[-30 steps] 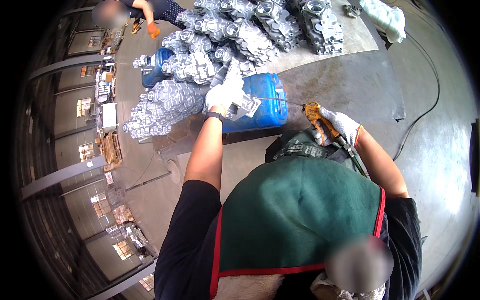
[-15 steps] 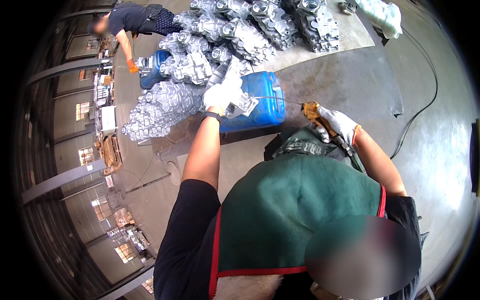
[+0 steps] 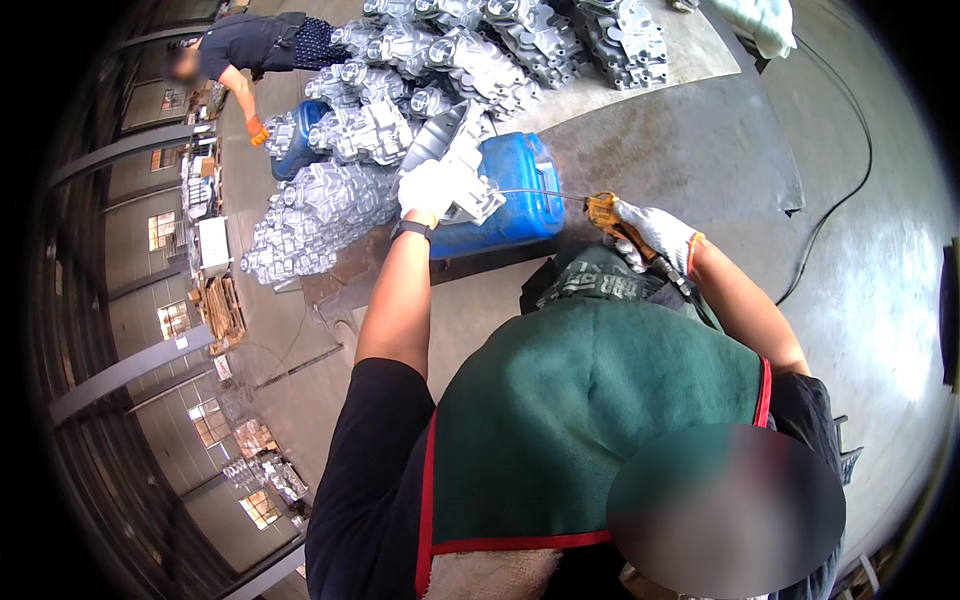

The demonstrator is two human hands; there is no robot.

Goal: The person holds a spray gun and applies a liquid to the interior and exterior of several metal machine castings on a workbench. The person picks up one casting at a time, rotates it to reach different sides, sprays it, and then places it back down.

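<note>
My left hand [image 3: 426,188], in a white glove, grips a silver-grey metal casting [image 3: 462,135] from its left side. That casting rests tilted against a blue plastic jerrycan [image 3: 530,190] lying on the table. In my right hand [image 3: 655,230], also gloved, is an orange air gun [image 3: 603,213], with the fingers wrapped round its handle. A long thin nozzle reaches left from it over the jerrycan to the casting's near end. Whether the tip touches metal is too small to tell. A hose [image 3: 700,305] runs back from the handle beneath my right forearm.
Rows of similar castings [image 3: 485,75] cover the table's far and left parts. The bare dark tabletop [image 3: 690,140] extends right. Across at the far left, a co-worker [image 3: 255,45] in an orange glove touches a casting by a second blue jerrycan [image 3: 298,150]. A black cable [image 3: 868,150] trails down right.
My right hand and the air gun have shifted slightly left, toward the casting. My left hand keeps its hold. The whole view has moved a little.
</note>
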